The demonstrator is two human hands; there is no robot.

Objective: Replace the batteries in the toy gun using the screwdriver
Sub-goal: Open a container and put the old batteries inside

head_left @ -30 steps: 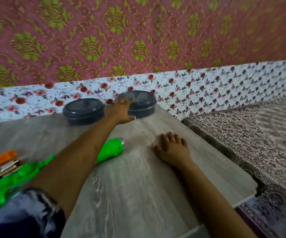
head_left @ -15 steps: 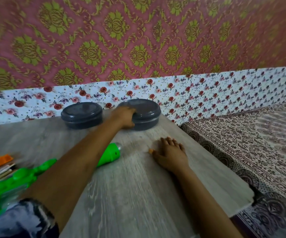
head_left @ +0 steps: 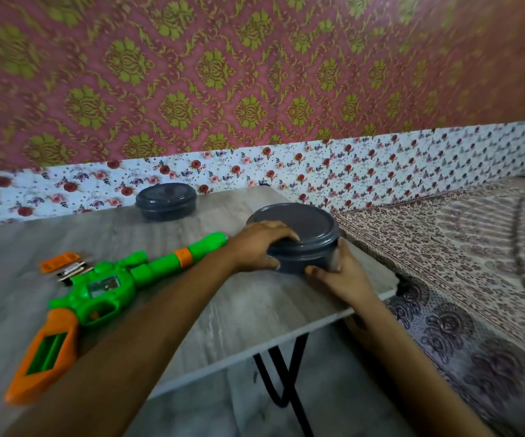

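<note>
My left hand (head_left: 259,246) and right hand (head_left: 341,274) grip the grey container (head_left: 305,230). The toy gun (head_left: 106,288) lies nearby, its handle compartment apparently open.

Ahead of you the wall (head_left: 254,74) is papered in dusky pink with a repeating green-gold damask motif. Below it runs a white floral band (head_left: 380,171) dotted with small red roses. You are at a grey wood-grain table (head_left: 254,310) on black metal legs (head_left: 289,373). To your right spreads a patterned cloth (head_left: 475,263) in maroon on cream, and a pale floor (head_left: 223,414) shows under the table's edge.
</note>
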